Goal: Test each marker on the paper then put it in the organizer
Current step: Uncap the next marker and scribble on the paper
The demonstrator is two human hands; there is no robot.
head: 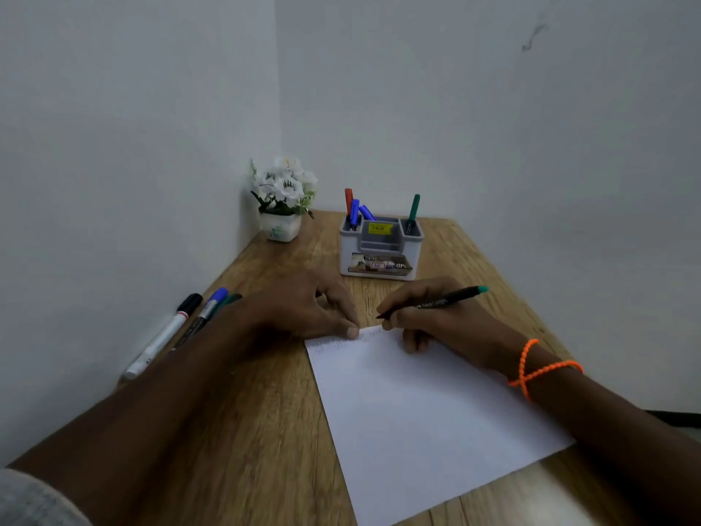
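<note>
Right hand grips the teal-capped marker, its tip at the paper's far edge and its long axis pointing right and away. Left hand pins that edge with curled fingers. Beyond my right hand, straight ahead, stands the organizer; untested markers lie left.

Desk: wood-grain top, matt with slight sheen, knots and grain lines visible. Paper: smooth matt white sheet. Organizer: grey-white plastic, smooth, glossy printed label on front. Markers by the wall: smooth plastic barrels, slightly glossy. Flower pot: glossy white, ceramic-looking. Wristband: orange cord, beaded or knotted texture. Sleeve: grey knit cloth.
</note>
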